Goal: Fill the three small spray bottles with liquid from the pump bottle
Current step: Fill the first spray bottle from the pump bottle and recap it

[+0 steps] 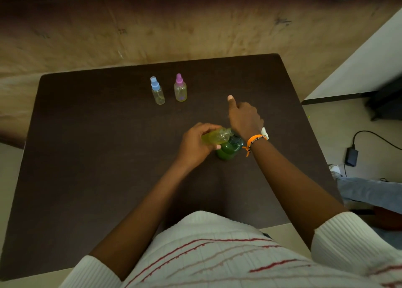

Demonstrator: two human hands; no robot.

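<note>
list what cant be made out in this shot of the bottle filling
- Head view: the pump bottle top and nozzle are hidden under the right hand.
- The small bottle mouth is blurred; liquid flow is unreadable, and the left hand covers its base.
- Fill levels in the blue-capped bottle and pink-capped bottle are too small.

Dark brown table (87, 157) on tan floor (195, 33), dim rm.

No text, label, brand or number is showing readably anywhere: the bottles and the table are bearing no legible marks near the fingers.
</note>
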